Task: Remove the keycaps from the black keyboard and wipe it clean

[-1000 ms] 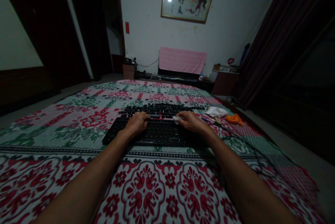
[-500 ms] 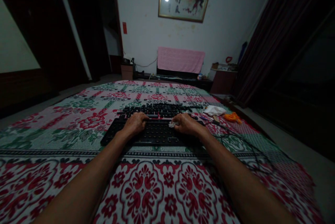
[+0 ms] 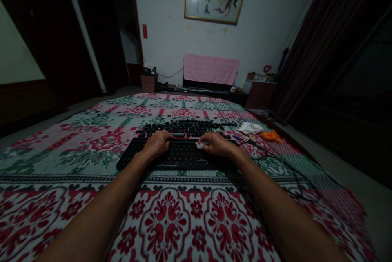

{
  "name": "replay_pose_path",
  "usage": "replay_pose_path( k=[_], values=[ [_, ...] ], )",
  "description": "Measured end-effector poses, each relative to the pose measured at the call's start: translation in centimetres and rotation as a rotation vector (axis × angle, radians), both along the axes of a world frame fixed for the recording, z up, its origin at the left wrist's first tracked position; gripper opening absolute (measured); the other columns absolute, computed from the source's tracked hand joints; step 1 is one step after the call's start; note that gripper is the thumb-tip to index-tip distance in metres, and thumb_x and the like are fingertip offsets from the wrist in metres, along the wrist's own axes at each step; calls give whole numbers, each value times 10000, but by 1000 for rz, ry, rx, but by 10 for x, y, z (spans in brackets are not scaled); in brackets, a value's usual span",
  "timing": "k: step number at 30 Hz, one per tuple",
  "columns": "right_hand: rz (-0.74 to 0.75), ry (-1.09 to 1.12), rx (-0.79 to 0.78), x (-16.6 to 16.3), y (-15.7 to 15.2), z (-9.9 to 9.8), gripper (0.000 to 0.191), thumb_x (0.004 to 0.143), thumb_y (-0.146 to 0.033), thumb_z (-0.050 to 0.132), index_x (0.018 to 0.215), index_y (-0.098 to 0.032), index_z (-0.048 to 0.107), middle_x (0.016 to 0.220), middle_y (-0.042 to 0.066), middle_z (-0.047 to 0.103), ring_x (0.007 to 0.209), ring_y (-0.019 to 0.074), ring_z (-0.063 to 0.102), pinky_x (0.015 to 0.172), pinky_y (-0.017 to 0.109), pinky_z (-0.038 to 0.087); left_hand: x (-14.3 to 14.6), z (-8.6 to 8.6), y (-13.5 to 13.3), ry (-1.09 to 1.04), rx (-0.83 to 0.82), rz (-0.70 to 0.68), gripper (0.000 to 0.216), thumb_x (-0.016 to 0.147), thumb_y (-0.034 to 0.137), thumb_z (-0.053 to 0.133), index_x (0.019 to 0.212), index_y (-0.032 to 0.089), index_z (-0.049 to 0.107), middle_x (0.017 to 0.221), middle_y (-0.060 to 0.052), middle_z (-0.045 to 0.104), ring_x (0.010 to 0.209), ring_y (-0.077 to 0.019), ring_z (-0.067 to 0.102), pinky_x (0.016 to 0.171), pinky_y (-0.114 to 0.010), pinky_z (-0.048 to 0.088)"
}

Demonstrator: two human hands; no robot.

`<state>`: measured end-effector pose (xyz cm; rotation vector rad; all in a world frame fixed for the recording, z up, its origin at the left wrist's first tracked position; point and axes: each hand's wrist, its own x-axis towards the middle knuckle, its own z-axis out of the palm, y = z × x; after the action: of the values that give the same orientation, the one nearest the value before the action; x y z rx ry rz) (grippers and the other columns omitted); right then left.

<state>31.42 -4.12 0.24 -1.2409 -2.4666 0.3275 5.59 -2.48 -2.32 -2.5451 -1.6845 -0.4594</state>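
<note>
A black keyboard [image 3: 183,160] lies across the patterned bedspread with its keycaps off, showing rows of small round studs. My left hand [image 3: 157,143] is curled over its left part, fingers bent at the far edge. A thin grey stick [image 3: 178,135] shows beside those fingertips; whether the hand touches it I cannot tell. On the right part, my right hand [image 3: 216,144] pinches a crumpled white tissue [image 3: 199,145] against the studded surface. Just beyond the keyboard, many loose black keycaps [image 3: 190,125] lie spread in rows.
Right of the keycaps lie a white cloth [image 3: 250,128], an orange cloth [image 3: 271,136] and a small pen-like tool [image 3: 240,138]. A black cable [image 3: 284,163] loops over the bedspread [image 3: 167,221] on the right. A pink towel [image 3: 211,68] hangs at the far wall.
My right hand has shifted the tissue very slightly left over the keyboard. My left hand keeps its place on it. The whole view has moved a little.
</note>
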Motion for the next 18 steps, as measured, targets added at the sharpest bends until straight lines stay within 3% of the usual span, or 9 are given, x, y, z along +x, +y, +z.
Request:
replay_pose_path(
  k=[9, 13, 18],
  values=[
    [-53, -142, 41, -7, -12, 12, 220, 660, -132, 521, 807, -142, 685, 705, 35, 648, 599, 116, 533, 532, 186, 331, 0, -1, 0, -13, -12, 5, 333, 787, 197, 430, 1016, 234, 669, 1053, -46, 631, 967, -222, 559, 857, -332, 444],
    [-76, -1, 163, -12, -10, 10, 235, 691, -162, 545, 877, -154, 688, 791, 46, 658, 675, 132, 558, 590, 199, 366, 0, -2, 1, -13, -3, 7, 329, 786, 196, 433, 1008, 234, 673, 1052, -45, 634, 970, -214, 560, 872, -322, 436],
    [105, 199, 155, -33, -13, -1, 284, 723, -91, 527, 953, -180, 668, 894, 27, 661, 803, 122, 587, 715, 204, 408, -5, 1, 3, -14, -17, -36, 336, 773, 198, 449, 1026, 241, 667, 1042, -26, 645, 974, -184, 570, 878, -278, 431]
  ],
)
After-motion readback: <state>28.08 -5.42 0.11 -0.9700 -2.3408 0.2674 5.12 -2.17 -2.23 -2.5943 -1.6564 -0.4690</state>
